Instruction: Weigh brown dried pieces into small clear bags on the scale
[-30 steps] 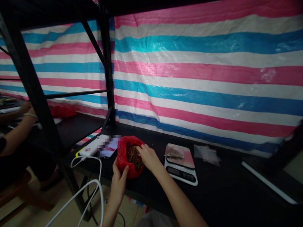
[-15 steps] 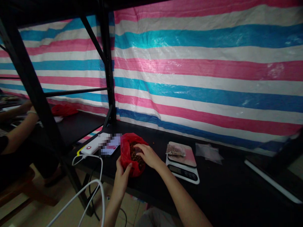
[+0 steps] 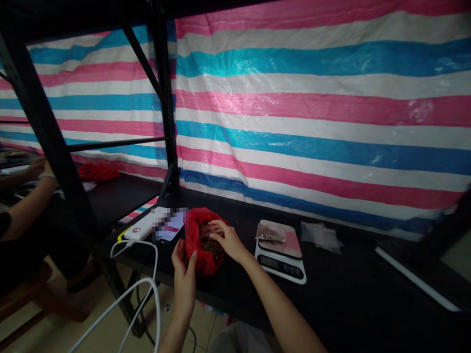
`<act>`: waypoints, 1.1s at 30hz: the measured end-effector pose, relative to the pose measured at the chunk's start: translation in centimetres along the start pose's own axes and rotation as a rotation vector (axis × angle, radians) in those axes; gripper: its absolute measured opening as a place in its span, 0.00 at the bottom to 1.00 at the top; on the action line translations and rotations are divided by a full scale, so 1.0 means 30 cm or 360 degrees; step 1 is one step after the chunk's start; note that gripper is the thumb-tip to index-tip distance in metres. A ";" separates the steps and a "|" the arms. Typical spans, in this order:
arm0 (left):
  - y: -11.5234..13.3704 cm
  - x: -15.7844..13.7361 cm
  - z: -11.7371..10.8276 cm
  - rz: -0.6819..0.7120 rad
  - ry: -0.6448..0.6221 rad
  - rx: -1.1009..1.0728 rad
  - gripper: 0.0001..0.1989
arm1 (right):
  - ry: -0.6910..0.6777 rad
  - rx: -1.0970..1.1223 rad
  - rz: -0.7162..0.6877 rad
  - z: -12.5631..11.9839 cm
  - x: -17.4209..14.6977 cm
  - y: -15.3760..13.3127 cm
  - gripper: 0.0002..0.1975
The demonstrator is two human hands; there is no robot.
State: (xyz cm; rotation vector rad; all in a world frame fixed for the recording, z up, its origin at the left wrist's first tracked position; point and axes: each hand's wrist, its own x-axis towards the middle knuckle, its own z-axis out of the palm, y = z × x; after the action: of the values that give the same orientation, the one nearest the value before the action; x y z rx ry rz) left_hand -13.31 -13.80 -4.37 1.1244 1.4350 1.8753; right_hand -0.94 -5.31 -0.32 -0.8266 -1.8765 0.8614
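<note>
A red plastic bag (image 3: pixel 192 239) stands on the black table with its mouth open, filled with small brown pieces (image 3: pixel 210 242). My left hand (image 3: pixel 184 268) is at the bag's near left side, thumb and fingers apart, the thumb against the red plastic. Over the mouth of the bag, my right hand (image 3: pixel 228 242) reaches in from the right with bent, slightly spread fingers above the brown pieces; I make out nothing between them. To the right, a white digital kitchen scale (image 3: pixel 280 267) carries a small clear bag of brown contents (image 3: pixel 270 233).
Flat clear plastic bags (image 3: pixel 321 236) lie right of the scale. A white power bank (image 3: pixel 144 224) with a white cable (image 3: pixel 159 287) and a partly blurred phone (image 3: pixel 171 227) are at left. Beyond the black rack post (image 3: pixel 43 111), another person's arm (image 3: pixel 31 204) shows.
My left hand has slid a little left and its hold on the bag has loosened. My right hand's fingers have lifted and parted slightly over the brown pieces. The view has shifted slightly.
</note>
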 end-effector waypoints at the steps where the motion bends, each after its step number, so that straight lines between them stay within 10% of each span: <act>1: 0.020 -0.020 0.000 0.0061 0.0083 0.0034 0.27 | 0.0034 0.0048 -0.0009 -0.005 -0.001 -0.005 0.14; 7: 0.170 -0.119 0.032 0.0737 0.0179 0.0366 0.21 | 0.0533 0.0197 -0.0117 -0.142 -0.040 -0.065 0.16; 11: 0.225 -0.079 0.168 0.0968 -0.0614 0.0483 0.13 | 0.0863 0.0124 -0.0082 -0.354 -0.124 -0.071 0.18; 16: 0.222 0.023 0.447 0.1038 -0.1346 0.0319 0.29 | 0.1116 0.0366 0.0134 -0.583 -0.257 0.009 0.20; 22: 0.138 0.090 0.656 0.0972 -0.1923 0.0405 0.32 | 0.1144 0.0575 0.0197 -0.644 -0.291 0.053 0.23; 28: 0.120 0.078 0.657 0.0849 -0.1889 0.0202 0.27 | 0.1130 0.0700 0.0160 -0.617 -0.266 0.061 0.20; 33: 0.146 0.091 0.646 0.0261 -0.1993 -0.0176 0.24 | 0.1155 0.0721 0.0110 -0.593 -0.268 0.065 0.14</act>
State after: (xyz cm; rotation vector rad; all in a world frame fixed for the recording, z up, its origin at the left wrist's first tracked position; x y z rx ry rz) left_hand 2.10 -2.91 2.41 1.8641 0.5040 0.8810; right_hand 18.58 -6.70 1.06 -0.7780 -0.9791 0.8355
